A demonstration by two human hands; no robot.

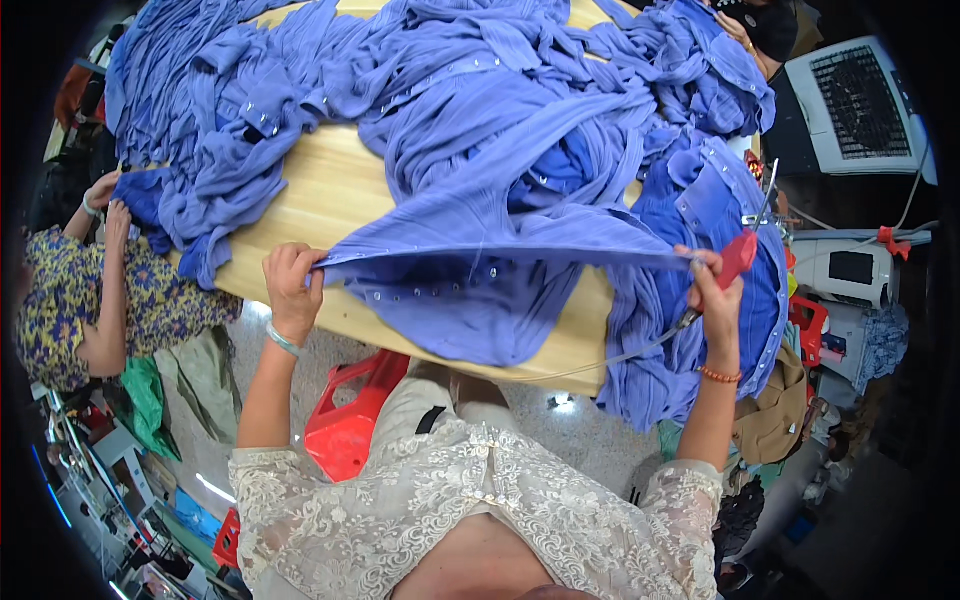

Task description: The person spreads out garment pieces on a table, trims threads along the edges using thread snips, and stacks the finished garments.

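Note:
My left hand [293,282] pinches one end of a violet-blue ribbed garment [460,325] with a row of small shiny snaps or buttons. Its edge is stretched nearly straight across to my right hand [716,300], whose thumb and fingers grip the other end. That same hand also holds a red-handled tool [738,258] with a thin metal tip pointing up and away. From the handle's lower end a thin cable [625,360] runs left across the cloth and table edge. The garment's lower part hangs and folds over the front of the table.
Heaps of similar violet-blue garments [440,100] cover much of the light wooden table [300,215]. At the left, a person in a flowered top [140,300] handles cloth; another person's hand [737,30] shows at top right. A red plastic stool [345,425] stands below the table's front edge.

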